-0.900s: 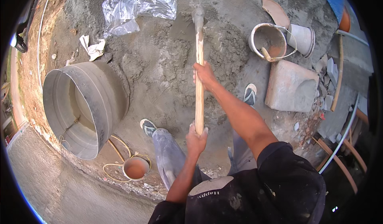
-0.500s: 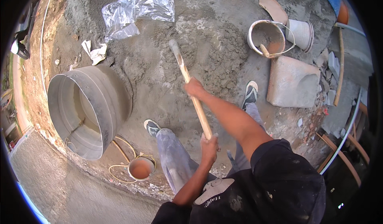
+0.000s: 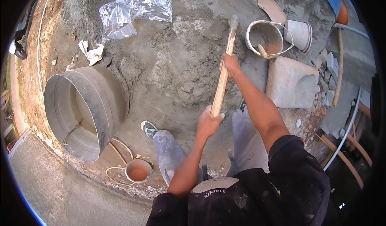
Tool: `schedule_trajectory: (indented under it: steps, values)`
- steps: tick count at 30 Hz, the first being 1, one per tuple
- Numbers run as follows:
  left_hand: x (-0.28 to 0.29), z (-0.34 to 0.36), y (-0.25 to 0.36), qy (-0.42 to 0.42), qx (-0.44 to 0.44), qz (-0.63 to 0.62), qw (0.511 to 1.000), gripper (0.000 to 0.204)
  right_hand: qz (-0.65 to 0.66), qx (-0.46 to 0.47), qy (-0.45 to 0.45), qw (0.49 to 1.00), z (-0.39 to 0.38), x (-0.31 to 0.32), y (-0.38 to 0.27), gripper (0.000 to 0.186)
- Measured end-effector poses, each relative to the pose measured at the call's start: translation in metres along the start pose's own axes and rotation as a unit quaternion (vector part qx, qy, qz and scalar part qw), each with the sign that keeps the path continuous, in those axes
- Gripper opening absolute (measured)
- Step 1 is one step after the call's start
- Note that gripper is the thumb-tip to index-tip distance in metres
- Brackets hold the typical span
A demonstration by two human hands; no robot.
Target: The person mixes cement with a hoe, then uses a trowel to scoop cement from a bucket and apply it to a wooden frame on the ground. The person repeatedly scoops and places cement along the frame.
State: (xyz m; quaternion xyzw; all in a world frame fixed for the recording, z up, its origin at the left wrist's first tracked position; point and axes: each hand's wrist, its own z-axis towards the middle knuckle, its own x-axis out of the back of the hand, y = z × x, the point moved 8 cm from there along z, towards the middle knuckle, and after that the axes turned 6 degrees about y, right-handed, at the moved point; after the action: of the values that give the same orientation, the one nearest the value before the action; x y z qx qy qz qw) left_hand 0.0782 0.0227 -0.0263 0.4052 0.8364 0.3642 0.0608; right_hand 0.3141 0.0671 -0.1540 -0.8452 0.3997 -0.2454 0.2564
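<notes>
My right hand (image 3: 230, 65) is wrapped round the upper middle of a long wooden tool handle (image 3: 222, 87). Lower down, close to the handle's near end, my left hand (image 3: 209, 121) grips it too. The handle slants away from me, and its far end is grey with cement; I cannot make out a blade there. That end lies at the right edge of a spread of wet grey mortar (image 3: 189, 61) on the ground, near a white bucket (image 3: 250, 37) with a wire handle.
At left a large metal drum (image 3: 108, 101) lies tipped, beside a small pail (image 3: 138, 170) with a rope. Clear plastic sheeting (image 3: 134, 11) lies at the far side. To the right are a tipped white bucket (image 3: 295, 35), a dusty whitish block-like container (image 3: 291, 83) and rubble (image 3: 321, 75).
The handle's far end has swung to the right across the mortar, toward the buckets. Both hands have moved away from me, still gripping; the right one has also gone rightward.
</notes>
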Motion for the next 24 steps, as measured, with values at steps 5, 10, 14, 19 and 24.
schedule_trajectory:
  steps: [5,10,14,19,24]
  values:
    - [0.015,-0.022,-0.046,-0.047,0.097,-0.061,0.992,0.036,-0.035,-0.131,-0.022,0.991,-0.015,-0.025,0.080,0.026]
    - [0.117,-0.136,-0.114,-0.051,0.153,0.033,0.986,0.040,0.064,-0.241,-0.004,0.968,-0.157,-0.074,0.201,0.018]
    - [0.174,-0.188,-0.192,-0.002,0.022,0.100,0.995,0.037,0.159,-0.297,-0.002,0.942,-0.249,-0.083,0.227,0.013]
    - [0.205,-0.236,-0.219,0.000,0.053,0.254,0.966,0.026,0.247,-0.395,-0.029,0.884,-0.328,-0.070,0.235,0.009]
    - [0.216,-0.283,-0.241,0.013,0.089,0.313,0.945,0.026,0.266,-0.428,-0.063,0.861,-0.373,-0.065,0.228,0.009]
